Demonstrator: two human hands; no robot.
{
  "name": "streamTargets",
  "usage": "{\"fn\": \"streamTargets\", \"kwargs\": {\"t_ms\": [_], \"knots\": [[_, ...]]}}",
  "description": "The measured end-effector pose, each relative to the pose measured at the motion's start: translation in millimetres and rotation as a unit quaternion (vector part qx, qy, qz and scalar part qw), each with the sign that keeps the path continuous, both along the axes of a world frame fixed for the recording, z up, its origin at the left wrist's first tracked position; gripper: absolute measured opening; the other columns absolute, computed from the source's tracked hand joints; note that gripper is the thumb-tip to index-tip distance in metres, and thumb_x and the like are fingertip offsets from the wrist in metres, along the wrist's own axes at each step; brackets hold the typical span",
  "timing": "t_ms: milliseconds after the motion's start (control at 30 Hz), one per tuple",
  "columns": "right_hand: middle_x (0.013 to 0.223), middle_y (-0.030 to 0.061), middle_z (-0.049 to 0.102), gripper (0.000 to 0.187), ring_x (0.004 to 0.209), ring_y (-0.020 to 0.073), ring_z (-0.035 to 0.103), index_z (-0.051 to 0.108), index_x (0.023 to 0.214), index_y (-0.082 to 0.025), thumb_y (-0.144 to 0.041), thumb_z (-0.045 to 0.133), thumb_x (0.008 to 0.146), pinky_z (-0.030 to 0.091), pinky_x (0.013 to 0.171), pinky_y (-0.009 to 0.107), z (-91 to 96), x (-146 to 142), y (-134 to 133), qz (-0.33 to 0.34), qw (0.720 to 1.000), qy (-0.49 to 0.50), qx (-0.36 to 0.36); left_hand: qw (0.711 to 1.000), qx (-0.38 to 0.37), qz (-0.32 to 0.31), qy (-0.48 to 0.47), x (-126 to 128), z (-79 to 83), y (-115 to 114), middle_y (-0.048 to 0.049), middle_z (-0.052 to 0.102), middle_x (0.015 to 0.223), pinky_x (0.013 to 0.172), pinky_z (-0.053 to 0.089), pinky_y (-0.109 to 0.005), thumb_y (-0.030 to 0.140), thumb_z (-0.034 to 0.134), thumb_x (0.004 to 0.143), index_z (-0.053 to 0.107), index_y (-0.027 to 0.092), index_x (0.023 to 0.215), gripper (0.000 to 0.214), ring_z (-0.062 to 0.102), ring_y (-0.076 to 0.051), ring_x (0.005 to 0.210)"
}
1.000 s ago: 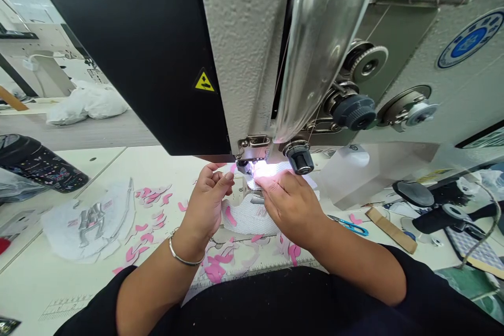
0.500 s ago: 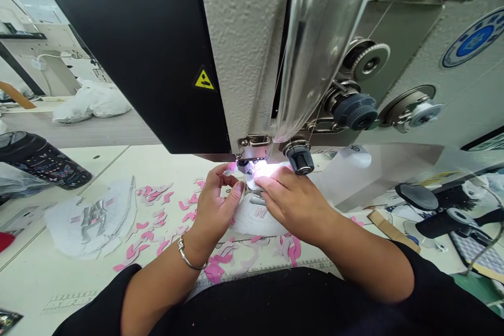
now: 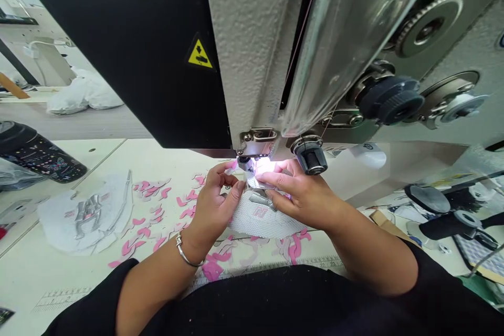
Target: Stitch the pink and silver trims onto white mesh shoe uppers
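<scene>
A white mesh shoe upper with a pink N lies on the sewing table, its front edge under the presser foot of a sewing machine. My right hand presses its fingers on the mesh beside the foot. My left hand stands just left of the foot, with thumb and forefinger pinched on a small pink strip. The needle is hidden by the foot and the glare of the lamp.
Pink cut pieces and a second mesh panel lie left of my hands. A ruler runs along the table's near edge. A dark bottle lies at the left, and a cardboard strip lies at the right.
The view has tilted and moved closer to the machine. The shoe upper has shifted slightly right, and my left fingers have risen towards the presser foot.
</scene>
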State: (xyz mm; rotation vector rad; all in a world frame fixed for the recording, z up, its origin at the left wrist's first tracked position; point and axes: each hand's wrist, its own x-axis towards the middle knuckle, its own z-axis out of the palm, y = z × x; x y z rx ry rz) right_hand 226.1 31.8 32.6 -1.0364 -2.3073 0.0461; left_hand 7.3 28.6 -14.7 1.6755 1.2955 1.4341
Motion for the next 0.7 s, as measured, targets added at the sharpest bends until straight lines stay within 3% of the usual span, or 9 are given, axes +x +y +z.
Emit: {"fn": "streamTargets", "kwargs": {"t_ms": [133,400,700], "knots": [[0.097,0.0079,0.056,0.032,0.09,0.0211,0.056,0.068,0.122,-0.03,-0.033,0.059,0.091,0.053,0.07,0.033,-2.8,-2.8,-1.5,-0.013,1.0,0.003,0.025,1.0,0.002,0.001,0.027,-0.9,-1.6,1.0,0.0011,0.064,0.083,0.069,0.042,-0.026,0.028,0.066,0.087,0.051,0.03,0.127,0.043,0.058,-0.016,0.076],[0.096,0.0087,0.056,0.033,0.085,0.021,0.053,0.069,0.121,-0.027,-0.028,0.058,0.09,0.05,0.07,0.034,-8.4,-11.3,-6.2,-0.042,0.995,0.002,0.086,1.0,-0.008,0.005,-0.007,-1.4,-4.2,3.7,0.0021,0.064,0.079,0.072,0.042,-0.026,0.03,0.07,0.084,0.057,0.03,0.124,0.043,0.059,-0.016,0.075],[0.098,0.0084,0.056,0.033,0.085,0.0199,0.053,0.068,0.121,-0.025,-0.027,0.057,0.09,0.049,0.074,0.034,-11.2,-13.3,-9.4,-0.046,0.994,0.003,0.101,0.996,0.013,0.003,0.085,-7.1,-13.4,8.9,0.0023,0.063,0.083,0.071,0.046,-0.029,0.037,0.057,0.094,0.047,0.03,0.131,0.039,0.06,-0.015,0.076]]}}
